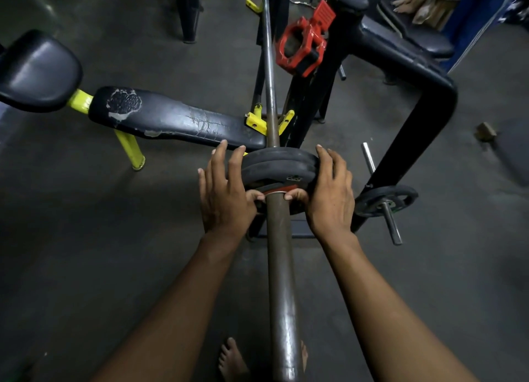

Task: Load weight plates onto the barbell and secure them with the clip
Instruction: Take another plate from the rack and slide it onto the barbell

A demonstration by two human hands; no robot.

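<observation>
Barbell (pixel 282 281) runs near to far through centre frame; two weight plates (pixel 279 164) sit stacked on its sleeve at mid-distance. Left hand (pixel 226 192) and right hand (pixel 329 192) grip the plates' opposite edges, fingers curled over rims, thumbs beside the sleeve. Red clip (pixel 300 42) rests on the rack upright, far right of bar.

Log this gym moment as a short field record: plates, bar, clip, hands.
plates: two black round rubber weight plates on the bar sleeve, side by side
bar: brown steel barbell, resting on yellow rack hooks
clip: red plastic collar clip, not on the bar, sitting up on the black rack upright
left hand: grips the plates' left edge
right hand: grips the plates' right edge
stage: plates loaded, unsecured
</observation>
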